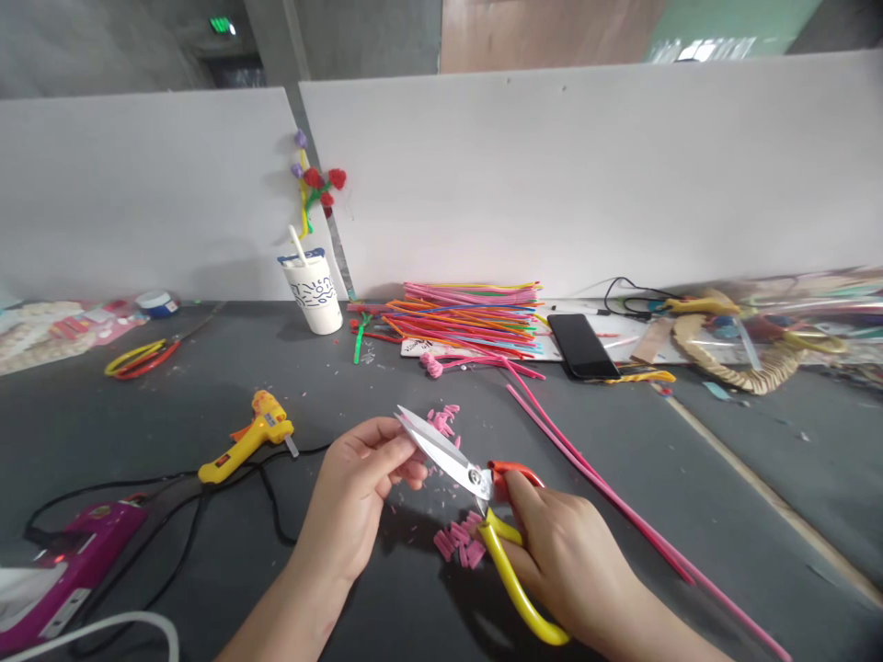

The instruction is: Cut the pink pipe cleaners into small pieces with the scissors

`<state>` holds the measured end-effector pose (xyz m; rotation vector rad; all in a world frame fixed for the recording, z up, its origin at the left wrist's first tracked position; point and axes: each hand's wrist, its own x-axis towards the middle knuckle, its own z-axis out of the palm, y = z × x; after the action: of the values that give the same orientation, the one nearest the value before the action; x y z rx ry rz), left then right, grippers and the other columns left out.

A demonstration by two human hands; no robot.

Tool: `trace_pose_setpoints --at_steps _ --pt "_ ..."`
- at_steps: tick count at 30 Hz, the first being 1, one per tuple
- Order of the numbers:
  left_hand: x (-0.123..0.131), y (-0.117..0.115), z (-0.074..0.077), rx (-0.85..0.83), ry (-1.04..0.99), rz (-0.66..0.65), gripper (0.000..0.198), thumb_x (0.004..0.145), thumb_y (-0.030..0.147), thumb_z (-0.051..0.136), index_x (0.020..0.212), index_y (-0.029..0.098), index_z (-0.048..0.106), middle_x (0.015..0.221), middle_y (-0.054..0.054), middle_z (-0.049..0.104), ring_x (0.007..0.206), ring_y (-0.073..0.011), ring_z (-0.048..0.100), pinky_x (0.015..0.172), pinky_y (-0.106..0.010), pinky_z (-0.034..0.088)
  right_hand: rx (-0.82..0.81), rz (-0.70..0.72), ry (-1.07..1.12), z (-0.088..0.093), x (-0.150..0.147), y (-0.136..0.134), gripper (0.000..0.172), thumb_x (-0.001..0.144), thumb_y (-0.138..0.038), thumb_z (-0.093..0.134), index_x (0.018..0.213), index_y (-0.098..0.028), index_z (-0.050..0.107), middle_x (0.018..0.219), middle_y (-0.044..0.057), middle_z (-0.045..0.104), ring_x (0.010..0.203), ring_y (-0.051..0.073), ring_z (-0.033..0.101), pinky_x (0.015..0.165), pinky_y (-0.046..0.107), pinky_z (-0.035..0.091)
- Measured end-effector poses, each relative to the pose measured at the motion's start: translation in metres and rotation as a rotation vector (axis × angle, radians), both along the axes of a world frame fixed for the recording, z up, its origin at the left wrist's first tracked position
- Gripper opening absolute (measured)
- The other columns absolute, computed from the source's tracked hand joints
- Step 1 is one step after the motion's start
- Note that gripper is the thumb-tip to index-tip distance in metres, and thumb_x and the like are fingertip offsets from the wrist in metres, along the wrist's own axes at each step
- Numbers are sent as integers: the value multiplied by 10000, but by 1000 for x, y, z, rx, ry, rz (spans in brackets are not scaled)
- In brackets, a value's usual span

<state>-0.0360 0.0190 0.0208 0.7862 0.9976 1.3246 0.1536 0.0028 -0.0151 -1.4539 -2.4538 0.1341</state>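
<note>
My right hand (566, 542) is closed round the red and yellow handles of a pair of scissors (441, 449), whose blades point up and left. At the blade tips, my left hand (369, 473) pinches with thumb and forefinger; a bit of pink shows there, too small to name. Below the scissors lies a small pile of cut pink pieces (461, 542). Another cluster of pink pieces (442, 421) sits just beyond the blades. Long pink pipe cleaners (600, 473) stretch across the table to the right of my right hand.
A yellow glue gun (248, 439) lies at left, its cord near a purple power strip (83, 570). Farther back are a paper cup (314, 292), a bundle of coloured pipe cleaners (462, 317), a phone (583, 347) and a second pair of scissors (143, 359). A white partition (586, 184) stands behind.
</note>
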Motion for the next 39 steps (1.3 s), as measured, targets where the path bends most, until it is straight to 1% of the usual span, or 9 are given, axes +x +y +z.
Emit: trace_pose_setpoints --at_steps 14,18,21,23,25,29,33,36,39 --pt "-1 -1 2 -18 9 9 55 660 186 654 665 133 638 545 5 607 488 -79 532 481 -175 418 30 0 25 0 0 1 359 843 -520 339 723 -198 447 517 7 568 422 159 527 424 251 225" --pt "-1 1 2 -15 16 -2 58 664 187 649 658 132 629 542 5 604 486 -78 528 482 -176 416 48 -9 15 -2 2 0 381 831 -541 341 688 -203 441 484 1 544 386 145 489 415 250 202" --pt "-1 1 2 -7 22 1 66 664 187 651 645 136 615 537 10 596 483 -76 521 482 -175 413 34 -28 52 -3 4 2 340 809 -513 399 659 -209 427 476 -12 514 378 125 434 418 246 195" --pt "-1 0 2 -9 28 -10 77 671 193 649 643 137 604 542 10 595 487 -75 519 482 -171 411 -65 -59 156 0 3 4 309 785 -469 451 619 -217 388 456 -39 456 377 101 368 411 235 195" --pt "1 -2 1 -31 36 -51 79 678 201 647 657 142 598 562 6 603 498 -79 526 484 -173 411 -245 -97 340 5 0 6 302 758 -430 490 594 -217 354 458 -61 402 399 84 326 400 213 213" --pt "11 -5 -4 -94 97 -193 67 690 197 630 679 146 589 579 2 598 512 -91 532 500 -195 416 -609 -116 792 18 -6 8 217 765 -370 465 647 -198 405 509 -67 394 429 69 356 400 183 294" --pt "26 -10 -12 -136 180 -368 75 702 195 604 659 146 569 528 8 567 478 -100 516 499 -221 406 -753 -188 1034 23 -8 7 174 732 -360 491 742 -188 470 472 -91 358 370 61 367 359 176 308" --pt "33 -13 -16 -141 206 -452 103 686 216 617 632 150 560 501 12 554 457 -103 498 494 -230 397 -817 -201 1064 24 -7 6 145 705 -324 516 721 -187 471 466 -91 391 363 60 401 351 164 312" --pt "35 -14 -16 -136 241 -473 109 663 227 640 621 150 576 520 0 572 480 -111 503 511 -235 406 -832 -175 1052 24 -6 7 117 681 -261 533 651 -188 447 460 -92 413 369 51 417 343 146 294"
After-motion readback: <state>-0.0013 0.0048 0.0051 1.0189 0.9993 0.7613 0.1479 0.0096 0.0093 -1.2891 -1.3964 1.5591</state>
